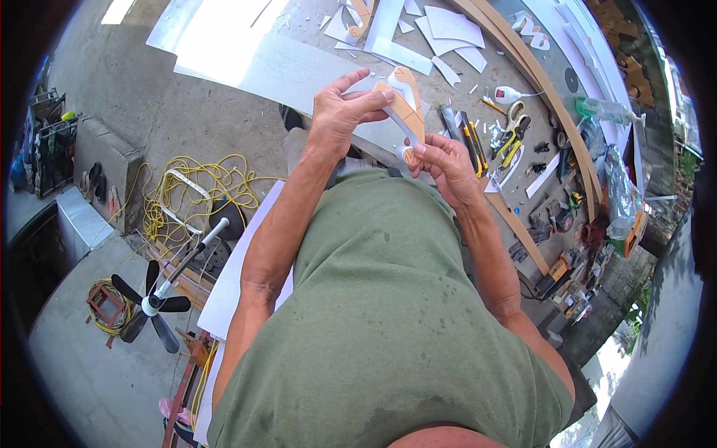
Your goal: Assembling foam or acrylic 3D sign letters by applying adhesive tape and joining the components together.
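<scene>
Both my hands hold a curved, letter-like cutout with a tan face and white sides, raised above the work surface. The thumb of my left hand lies on its upper left arm, the forefinger stretched out past it. At the lower end, beside a small round tan part with dark marks, my right hand pinches the piece between thumb and fingers. Just right of it lie a utility knife and yellow-handled pliers. A similar tan and white cutout lies farther off.
White sheet offcuts and a large white sheet lie at the far side. A long brown strip curves along the right. A fan and tangled yellow cord are at left. Scissors lie near the pliers.
</scene>
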Available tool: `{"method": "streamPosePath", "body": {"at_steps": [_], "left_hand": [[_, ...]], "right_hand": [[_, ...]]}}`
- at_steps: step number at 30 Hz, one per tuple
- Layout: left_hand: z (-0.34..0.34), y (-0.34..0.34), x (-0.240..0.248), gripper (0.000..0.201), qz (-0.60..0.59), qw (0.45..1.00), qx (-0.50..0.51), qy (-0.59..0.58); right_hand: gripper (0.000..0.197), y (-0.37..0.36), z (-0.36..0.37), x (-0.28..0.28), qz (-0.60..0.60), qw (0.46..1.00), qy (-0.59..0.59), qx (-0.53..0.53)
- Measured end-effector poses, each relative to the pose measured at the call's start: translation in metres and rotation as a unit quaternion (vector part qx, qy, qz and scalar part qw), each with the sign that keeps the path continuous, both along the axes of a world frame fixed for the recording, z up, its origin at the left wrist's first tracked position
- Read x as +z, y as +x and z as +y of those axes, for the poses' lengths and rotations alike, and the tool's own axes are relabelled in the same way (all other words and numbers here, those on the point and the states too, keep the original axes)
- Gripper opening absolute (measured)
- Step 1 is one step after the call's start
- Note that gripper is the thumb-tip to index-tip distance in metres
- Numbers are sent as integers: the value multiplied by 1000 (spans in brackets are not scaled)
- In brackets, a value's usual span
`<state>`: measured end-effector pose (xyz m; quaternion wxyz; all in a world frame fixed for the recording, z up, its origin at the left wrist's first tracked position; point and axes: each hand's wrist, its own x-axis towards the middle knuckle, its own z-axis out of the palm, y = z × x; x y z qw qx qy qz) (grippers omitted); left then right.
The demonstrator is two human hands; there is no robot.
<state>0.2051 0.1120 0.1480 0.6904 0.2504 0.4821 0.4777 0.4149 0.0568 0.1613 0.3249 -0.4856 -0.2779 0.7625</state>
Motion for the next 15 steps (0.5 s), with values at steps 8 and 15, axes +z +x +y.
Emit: {"method": "streamPosePath", "body": {"at_steps": [8,15], "left_hand": [[10,-10,19,57,-8,999,-38,-6],[7,-9,21,57,-29,998,-39,-25]], "right_hand": [[41,5,4,14,4,1000,9,-4],[40,7,-2,17,-1,1000,9,-5]]}}
